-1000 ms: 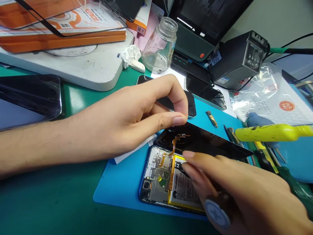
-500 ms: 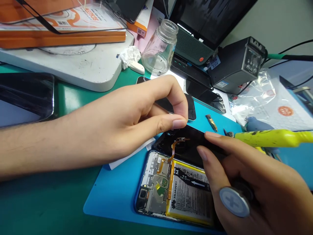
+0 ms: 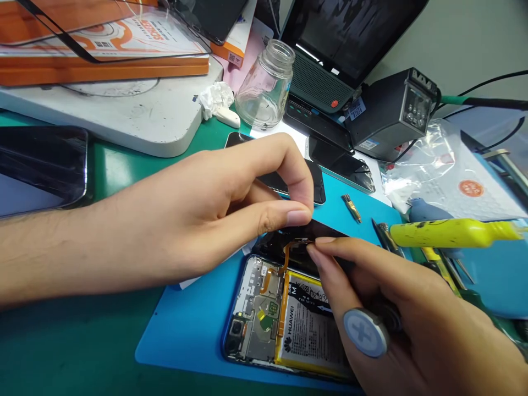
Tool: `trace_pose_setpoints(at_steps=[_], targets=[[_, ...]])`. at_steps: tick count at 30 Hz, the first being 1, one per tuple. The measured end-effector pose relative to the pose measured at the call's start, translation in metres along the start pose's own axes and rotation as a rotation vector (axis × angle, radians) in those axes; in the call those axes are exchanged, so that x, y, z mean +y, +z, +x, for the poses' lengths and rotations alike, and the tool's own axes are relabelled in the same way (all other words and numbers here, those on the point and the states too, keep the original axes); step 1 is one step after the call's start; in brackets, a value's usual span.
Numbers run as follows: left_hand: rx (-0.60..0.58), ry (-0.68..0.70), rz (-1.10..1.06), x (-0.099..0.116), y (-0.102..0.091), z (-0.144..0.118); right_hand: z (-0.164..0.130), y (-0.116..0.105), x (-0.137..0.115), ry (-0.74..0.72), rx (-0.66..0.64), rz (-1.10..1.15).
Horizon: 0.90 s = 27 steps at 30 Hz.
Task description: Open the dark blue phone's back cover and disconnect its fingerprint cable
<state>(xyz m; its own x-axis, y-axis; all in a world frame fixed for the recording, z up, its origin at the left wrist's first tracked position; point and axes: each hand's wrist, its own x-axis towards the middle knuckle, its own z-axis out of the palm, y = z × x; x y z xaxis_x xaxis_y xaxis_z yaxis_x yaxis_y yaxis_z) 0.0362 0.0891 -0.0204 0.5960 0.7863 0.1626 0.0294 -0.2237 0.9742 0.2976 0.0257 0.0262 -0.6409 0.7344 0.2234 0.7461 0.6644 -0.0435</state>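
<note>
An opened phone (image 3: pixel 254 335) lies on the blue mat (image 3: pixel 181 330), its HUAWEI battery (image 3: pixel 307 338) and metal shields exposed. Along its far side stands a black back cover (image 3: pixel 270 242), tilted up. My left hand (image 3: pixel 223 203) pinches the cover's top edge between thumb and index finger. An orange flex cable (image 3: pixel 286 257) runs from the phone to the cover's inner face. My right hand (image 3: pixel 396 297) has thumb and index tip closed at the cable's far end, over the cover. A screwdriver with a plus sign on its cap (image 3: pixel 365 333) is tucked in that hand; its shaft is hidden.
Beyond the hands are more phones (image 3: pixel 342 162), a glass jar (image 3: pixel 266 91) and a small brush (image 3: pixel 351 208). A yellow-handled tool (image 3: pixel 445 234) and other tools lie at right. Another phone (image 3: pixel 41 168) and a white platform (image 3: pixel 165 118) with boxes are at left.
My right hand has moved left along the cover, and its thumb and index finger have come together at the flex cable's end. My left hand keeps its pinch on the cover.
</note>
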Motion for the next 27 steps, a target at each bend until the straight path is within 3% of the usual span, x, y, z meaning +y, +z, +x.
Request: trace_pose_setpoints(at_steps=[9,16,27], targets=[[-0.006,0.104,0.092,0.004,-0.001,-0.001,0.002,0.002,0.002,0.111,-0.107,0.176],[0.0,0.116,0.066,0.005,-0.002,-0.001,-0.003,0.016,0.002,0.093,0.061,0.003],[0.015,0.228,0.186,0.006,-0.003,-0.001,-0.01,0.029,-0.011,0.303,0.106,0.041]])
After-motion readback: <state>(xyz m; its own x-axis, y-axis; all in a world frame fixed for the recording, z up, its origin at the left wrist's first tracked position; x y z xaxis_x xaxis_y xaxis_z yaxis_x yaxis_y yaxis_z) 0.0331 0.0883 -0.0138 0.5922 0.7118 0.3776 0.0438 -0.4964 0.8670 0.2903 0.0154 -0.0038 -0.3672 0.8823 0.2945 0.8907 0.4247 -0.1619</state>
